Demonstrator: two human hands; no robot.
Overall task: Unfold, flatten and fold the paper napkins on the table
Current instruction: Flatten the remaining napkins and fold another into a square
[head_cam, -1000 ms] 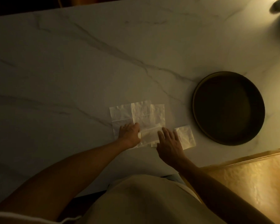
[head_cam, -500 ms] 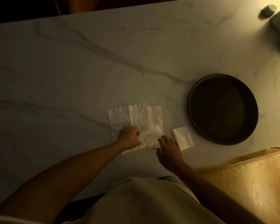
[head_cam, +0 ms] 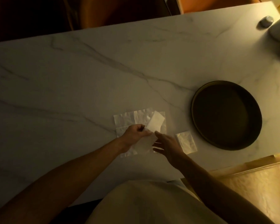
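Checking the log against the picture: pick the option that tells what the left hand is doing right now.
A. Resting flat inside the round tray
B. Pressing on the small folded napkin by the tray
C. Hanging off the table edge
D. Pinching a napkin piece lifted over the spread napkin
D: the left hand pinches a raised napkin piece above the spread napkin; the right hand is open beside it.

Dark round tray point(head_cam: 194, 110) right; left clear.

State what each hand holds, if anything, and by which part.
Left hand pinches the lifted napkin at its near end. Right hand is open, holding nothing.
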